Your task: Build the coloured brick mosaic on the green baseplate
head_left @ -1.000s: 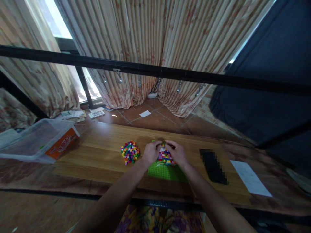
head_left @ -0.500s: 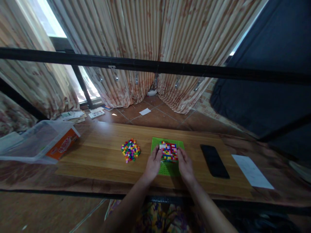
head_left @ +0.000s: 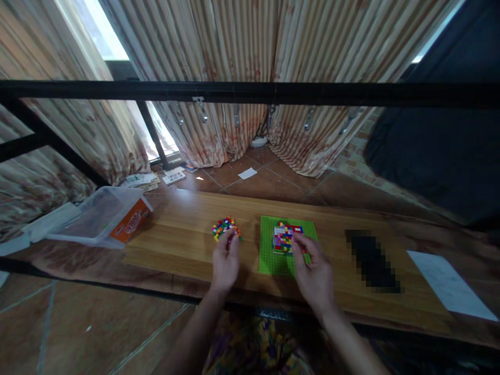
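Note:
A green baseplate (head_left: pixel 269 258) lies flat on the wooden table (head_left: pixel 175 239). A block of many-coloured small bricks (head_left: pixel 286 237) is stuck on its far half. My right hand (head_left: pixel 312 271) rests at the block's right side, fingers curled against it. To the left lies a loose pile of coloured bricks (head_left: pixel 224 227). My left hand (head_left: pixel 225 258) reaches to the near edge of that pile, fingers bent down onto it. What the fingertips pinch, if anything, is hidden.
A clear plastic tub with an orange label (head_left: pixel 107 216) lies at the table's left end. A dark flat object (head_left: pixel 371 258) and a white sheet of paper (head_left: pixel 449 286) lie to the right. A black bar (head_left: pixel 250 92) crosses overhead. Curtains hang behind.
My left hand has left the brick block and moved left to the loose pile. My right hand stays by the block. The view has shifted right.

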`<state>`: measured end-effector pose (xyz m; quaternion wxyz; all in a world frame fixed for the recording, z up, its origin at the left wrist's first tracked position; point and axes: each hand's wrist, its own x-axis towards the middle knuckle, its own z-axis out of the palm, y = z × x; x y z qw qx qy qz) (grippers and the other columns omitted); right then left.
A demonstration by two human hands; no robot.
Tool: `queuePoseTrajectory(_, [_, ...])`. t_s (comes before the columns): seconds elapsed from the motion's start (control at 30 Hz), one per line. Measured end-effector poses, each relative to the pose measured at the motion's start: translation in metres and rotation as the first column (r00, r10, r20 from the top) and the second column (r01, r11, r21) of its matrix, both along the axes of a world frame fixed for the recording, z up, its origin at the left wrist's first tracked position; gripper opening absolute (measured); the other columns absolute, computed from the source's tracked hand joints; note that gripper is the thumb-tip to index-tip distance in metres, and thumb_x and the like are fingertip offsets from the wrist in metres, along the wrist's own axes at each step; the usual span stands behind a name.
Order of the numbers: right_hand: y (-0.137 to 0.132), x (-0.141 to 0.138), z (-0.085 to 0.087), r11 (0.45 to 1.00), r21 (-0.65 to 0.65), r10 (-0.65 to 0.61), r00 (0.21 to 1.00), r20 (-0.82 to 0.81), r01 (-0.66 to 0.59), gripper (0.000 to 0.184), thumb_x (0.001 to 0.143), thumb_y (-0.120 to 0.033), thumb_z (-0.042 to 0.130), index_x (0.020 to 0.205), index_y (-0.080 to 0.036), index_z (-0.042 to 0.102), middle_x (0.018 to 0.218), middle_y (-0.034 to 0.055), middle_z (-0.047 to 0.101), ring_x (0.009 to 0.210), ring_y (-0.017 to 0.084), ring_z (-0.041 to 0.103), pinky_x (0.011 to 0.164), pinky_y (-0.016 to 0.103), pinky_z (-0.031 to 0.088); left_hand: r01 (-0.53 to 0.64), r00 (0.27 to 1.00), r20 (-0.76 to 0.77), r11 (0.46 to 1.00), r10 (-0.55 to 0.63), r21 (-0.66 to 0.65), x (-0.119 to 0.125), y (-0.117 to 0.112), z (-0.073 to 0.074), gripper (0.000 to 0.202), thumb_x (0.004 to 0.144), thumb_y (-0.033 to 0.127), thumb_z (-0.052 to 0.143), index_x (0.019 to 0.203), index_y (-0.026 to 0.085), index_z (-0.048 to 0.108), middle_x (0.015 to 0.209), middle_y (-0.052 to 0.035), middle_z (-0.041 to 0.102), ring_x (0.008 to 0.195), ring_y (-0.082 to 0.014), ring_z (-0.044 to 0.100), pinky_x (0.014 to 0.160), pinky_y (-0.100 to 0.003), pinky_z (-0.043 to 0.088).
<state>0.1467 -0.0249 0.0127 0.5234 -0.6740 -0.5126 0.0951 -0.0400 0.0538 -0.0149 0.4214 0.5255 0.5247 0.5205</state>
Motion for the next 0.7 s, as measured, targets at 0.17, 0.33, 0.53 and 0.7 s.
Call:
queuePoseTrajectory(0.17, [0.016, -0.051, -0.001, 0.944, -0.113, 0.32, 0.944, 0.08, -0.31, 0.024, 0.092, -0.024, 0.047, 0.101, -0.023, 0.069, 0.097, 0.005, 0.07, 0.092, 0.018, 0.064, 0.084, 0.032, 0.051, -0.336, 0.882, -0.33, 0.94, 0.336, 0.059, -0.08, 0.043, -0.007, 0.038, 0.083, 0.035, 0.054, 0.114, 0.014, 0.062, 0.109, -0.0117, 0.066, 0.1, -0.0227, 0.062, 0.092, -0.04, 0.05])
queuePoseTrajectory(0.33, [0.057, -0.077, -0.028, 0.931, -0.246, 0.316, 0.932, 0.174, -0.27, 0.026, 0.086, -0.012, 0.049, 0.101, -0.02, 0.069, 0.095, 0.0064, 0.068, 0.09, 0.019, 0.063, 0.085, 0.032, 0.049, -0.334, 0.671, -0.639, 0.923, 0.375, 0.191, -0.103, 0.064, -0.021, 0.033, 0.081, 0.023, 0.052, 0.11, 0.01, 0.063, 0.121, -0.0178, 0.06, 0.117, -0.0288, 0.054, 0.105, -0.045, 0.041])
queuePoseTrajectory(0.53, [0.086, -0.078, -0.04, 0.891, -0.352, 0.389, 0.883, 0.262, -0.288, 0.029, 0.084, -0.007, 0.052, 0.1, -0.022, 0.07, 0.097, 0.0059, 0.065, 0.093, 0.019, 0.061, 0.086, 0.029, 0.046, -0.203, 0.589, -0.745, 0.95, 0.313, 0.239, -0.094, 0.063, -0.029, 0.033, 0.084, 0.023, 0.048, 0.111, 0.012, 0.062, 0.121, -0.0166, 0.059, 0.116, -0.0301, 0.053, 0.103, -0.047, 0.042])
queuePoseTrajectory(0.7, [0.087, -0.075, -0.041, 0.874, -0.377, 0.426, 0.855, 0.294, -0.306, 0.024, 0.087, -0.01, 0.052, 0.095, -0.023, 0.069, 0.095, 0.005, 0.064, 0.093, 0.018, 0.06, 0.084, 0.029, 0.044, -0.202, 0.569, -0.759, 0.948, 0.317, 0.244, -0.094, 0.064, -0.029, 0.029, 0.084, 0.023, 0.047, 0.106, 0.013, 0.064, 0.119, -0.0157, 0.061, 0.113, -0.0299, 0.054, 0.102, -0.046, 0.043])
